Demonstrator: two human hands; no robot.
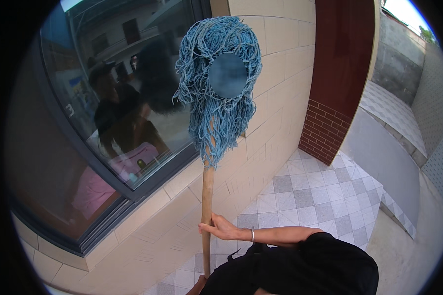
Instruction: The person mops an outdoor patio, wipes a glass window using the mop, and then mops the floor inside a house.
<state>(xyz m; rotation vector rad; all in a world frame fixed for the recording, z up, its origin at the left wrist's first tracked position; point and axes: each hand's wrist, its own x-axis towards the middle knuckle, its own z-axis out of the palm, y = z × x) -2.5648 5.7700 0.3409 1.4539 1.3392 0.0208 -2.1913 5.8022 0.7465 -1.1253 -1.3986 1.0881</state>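
A string mop with a blue yarn head (pixel 221 121) is raised head-up before me, level with the window's right side. Whether the yarn touches the wall or the glass, I cannot tell. A round blurred patch covers part of the yarn. My right hand (pixel 223 227), with a metal bangle at its wrist, is closed around the wooden handle (pixel 208 188) about midway down. Lower, at the bottom edge of the picture, my left hand (pixel 197 285) grips the same handle and is only partly visible.
Left of the mop is a sliding window (pixel 133 110) with a dark frame and reflections; pink cloth (pixel 96 191) shows through it. Beige tiled wall (pixel 280 84) runs to a dark red pillar (pixel 339 66). Grey-and-white floor tiles (pixel 310 199) meet a ramp (pixel 384 147) at right.
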